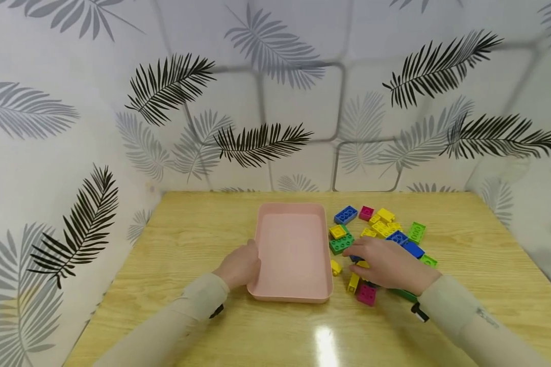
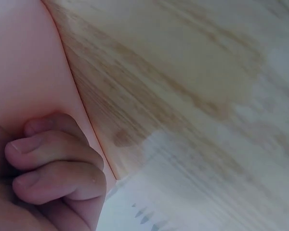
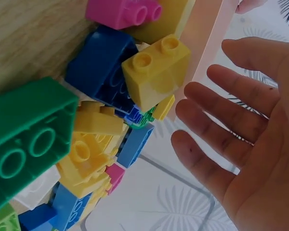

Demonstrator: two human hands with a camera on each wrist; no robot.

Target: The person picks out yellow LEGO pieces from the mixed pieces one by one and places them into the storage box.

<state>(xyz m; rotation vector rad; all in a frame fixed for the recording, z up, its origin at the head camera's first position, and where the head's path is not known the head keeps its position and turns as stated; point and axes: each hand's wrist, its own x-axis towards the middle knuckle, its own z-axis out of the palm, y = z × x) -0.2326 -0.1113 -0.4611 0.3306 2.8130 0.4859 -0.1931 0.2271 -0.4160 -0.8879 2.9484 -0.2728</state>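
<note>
A shallow pink tray lies bare inside in the middle of the table. My left hand holds its left edge; in the left wrist view the curled fingers lie against the pink wall. Over the front of a pile of toy building bricks hovers my right hand. The right wrist view shows its fingers spread and relaxed with nothing between them. Close by its fingertips are a yellow brick and a dark blue brick. A magenta brick lies below the hand in the head view.
Yellow bricks, a blue brick and a green brick lie loosely piled right of the tray. A lime brick sits at the pile's right side. A leaf-patterned wall covering rises behind the wooden table.
</note>
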